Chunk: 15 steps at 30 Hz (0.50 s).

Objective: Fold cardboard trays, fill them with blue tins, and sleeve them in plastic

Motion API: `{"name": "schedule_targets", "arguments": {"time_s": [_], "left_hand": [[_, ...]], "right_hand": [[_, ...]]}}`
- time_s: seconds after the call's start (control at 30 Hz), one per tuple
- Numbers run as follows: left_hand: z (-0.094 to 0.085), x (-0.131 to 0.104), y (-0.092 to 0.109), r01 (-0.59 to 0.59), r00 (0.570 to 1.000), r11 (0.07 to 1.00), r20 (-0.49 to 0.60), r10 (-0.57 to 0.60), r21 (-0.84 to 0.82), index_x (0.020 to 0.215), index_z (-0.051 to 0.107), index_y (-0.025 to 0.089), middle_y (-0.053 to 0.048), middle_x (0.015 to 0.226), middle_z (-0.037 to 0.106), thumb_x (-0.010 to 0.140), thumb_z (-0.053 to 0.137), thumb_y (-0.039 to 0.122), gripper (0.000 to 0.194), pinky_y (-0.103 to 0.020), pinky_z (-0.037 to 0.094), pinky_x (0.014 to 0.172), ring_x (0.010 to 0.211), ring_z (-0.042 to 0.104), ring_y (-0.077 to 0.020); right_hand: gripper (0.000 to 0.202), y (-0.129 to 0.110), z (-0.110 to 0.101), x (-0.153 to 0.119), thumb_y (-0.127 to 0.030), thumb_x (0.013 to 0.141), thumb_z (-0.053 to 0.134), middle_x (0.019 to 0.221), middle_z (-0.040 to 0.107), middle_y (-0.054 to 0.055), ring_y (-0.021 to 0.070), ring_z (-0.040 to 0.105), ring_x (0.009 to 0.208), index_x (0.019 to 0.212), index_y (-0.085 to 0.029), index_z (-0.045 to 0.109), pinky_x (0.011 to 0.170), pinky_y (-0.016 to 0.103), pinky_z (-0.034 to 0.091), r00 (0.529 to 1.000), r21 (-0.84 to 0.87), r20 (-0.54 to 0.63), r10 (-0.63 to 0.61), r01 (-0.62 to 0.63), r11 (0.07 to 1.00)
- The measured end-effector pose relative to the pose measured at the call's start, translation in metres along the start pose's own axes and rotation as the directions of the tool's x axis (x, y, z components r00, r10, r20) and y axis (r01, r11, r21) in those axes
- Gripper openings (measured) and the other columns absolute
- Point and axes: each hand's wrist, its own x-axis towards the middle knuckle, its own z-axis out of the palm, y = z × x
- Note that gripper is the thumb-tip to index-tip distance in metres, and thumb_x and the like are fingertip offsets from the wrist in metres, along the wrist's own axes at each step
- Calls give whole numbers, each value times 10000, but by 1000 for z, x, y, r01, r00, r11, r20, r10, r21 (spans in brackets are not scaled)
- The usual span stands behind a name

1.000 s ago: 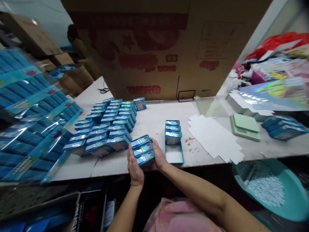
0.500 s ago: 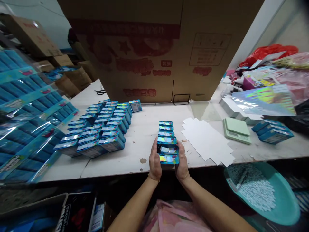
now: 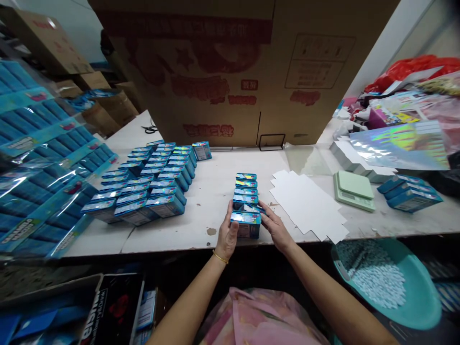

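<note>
A short row of small blue boxes with printed top flaps runs away from the table's front edge. My left hand [image 3: 227, 235] grips the left side of the nearest blue box [image 3: 246, 218], thumb at its front corner. This box stands upright with its top closed. My right hand [image 3: 276, 227] reaches in from the right, its fingertips at the side of the row by a tilted flap [image 3: 252, 208] just behind the nearest box. Farther back, the other boxes [image 3: 246, 184] in the row have their tops down.
Many blue boxes [image 3: 167, 203] stand in rows on the left, beside plastic-wrapped display packs [image 3: 43, 143]. White card sheets [image 3: 305, 203], a green scale [image 3: 355, 189] and more blue boxes [image 3: 411, 194] lie right. A large carton [image 3: 223, 86] stands behind; a teal basin [image 3: 420, 306] sits below.
The nearest box, which showed an open top beside it, now stands closed at the front. My right hand has shifted its fingers to the flap behind; my left still grips the row's left side.
</note>
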Motion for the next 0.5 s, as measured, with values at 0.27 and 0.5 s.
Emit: {"name": "schedule_targets", "arguments": {"time_s": [0.27, 0.5], "left_hand": [[-10, -25, 5, -196, 968, 873, -55, 246, 447, 1066, 494, 187, -72, 1022, 538, 725, 568, 225, 350, -343, 435, 851, 977, 518, -187], [-10, -23, 11, -293, 943, 819, 6, 333, 493, 1066, 488, 204, -66, 1011, 538, 728, 561, 178, 346, -334, 449, 835, 959, 517, -178]], "right_hand": [[262, -23, -20, 2, -216, 825, 456, 1050, 553, 102, 179, 522, 982, 1062, -198, 568, 835, 345, 463, 932, -486, 109, -346, 354, 799], [302, -24, -22, 10, -138, 828, 385, 1119, 501, 126, 200, 515, 993, 1060, -199, 569, 772, 346, 488, 872, -622, 343, -350, 490, 611]]}}
